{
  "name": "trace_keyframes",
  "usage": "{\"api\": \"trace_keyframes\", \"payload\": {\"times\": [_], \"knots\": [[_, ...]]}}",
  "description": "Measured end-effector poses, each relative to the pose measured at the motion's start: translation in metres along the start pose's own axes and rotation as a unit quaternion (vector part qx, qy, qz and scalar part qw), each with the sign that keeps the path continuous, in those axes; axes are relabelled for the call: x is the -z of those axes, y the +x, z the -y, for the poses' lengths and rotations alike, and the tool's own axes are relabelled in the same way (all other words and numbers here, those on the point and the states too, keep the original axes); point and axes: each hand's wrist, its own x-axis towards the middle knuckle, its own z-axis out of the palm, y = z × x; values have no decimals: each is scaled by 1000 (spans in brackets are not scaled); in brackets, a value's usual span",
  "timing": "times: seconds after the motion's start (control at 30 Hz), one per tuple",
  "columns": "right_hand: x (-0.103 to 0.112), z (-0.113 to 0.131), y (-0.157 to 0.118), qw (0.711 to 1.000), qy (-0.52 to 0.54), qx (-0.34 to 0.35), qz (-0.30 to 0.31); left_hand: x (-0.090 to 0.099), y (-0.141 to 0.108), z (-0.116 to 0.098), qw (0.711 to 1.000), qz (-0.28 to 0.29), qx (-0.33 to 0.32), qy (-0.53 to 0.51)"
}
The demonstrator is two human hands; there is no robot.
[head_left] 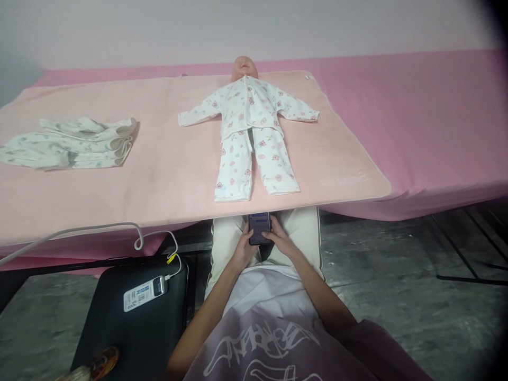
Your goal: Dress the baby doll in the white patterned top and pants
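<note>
A dark phone [259, 229] with a lit screen is held upright over my lap, just below the table's front edge. My left hand [244, 247] grips its left side, thumb at the edge. Around its right side is my right hand [279, 236], with the thumb on the lower screen. On the table beyond lies a doll [245, 66] on its back, dressed in a white patterned top [248, 106] with sleeves spread wide. White patterned trousers [273, 161] lie below the top, their legs pointing toward me. Neither hand touches the doll or its clothes.
Folded white patterned cloths [75, 145] lie at the left on a pale pink mat [166, 174], over a darker pink tablecloth [428, 121]. A white device [145, 293] with a cable rests on a black seat [130, 338] at lower left. Black metal legs stand at right.
</note>
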Motion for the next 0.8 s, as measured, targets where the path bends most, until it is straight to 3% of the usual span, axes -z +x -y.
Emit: {"api": "trace_keyframes", "payload": {"times": [0.37, 0.57, 0.8], "knots": [[3, -3, -2, 1000, 1, 6, 12, -7, -3, -3, 1000, 3, -9, 15], [2, -3, 0, 1000, -15, 17, 6, -8, -4, -2, 998, -24, -7, 55], [1, -8, 3, 999, -25, 12, -18, -7, -4, -3, 999, 9, -12, 38]]}}
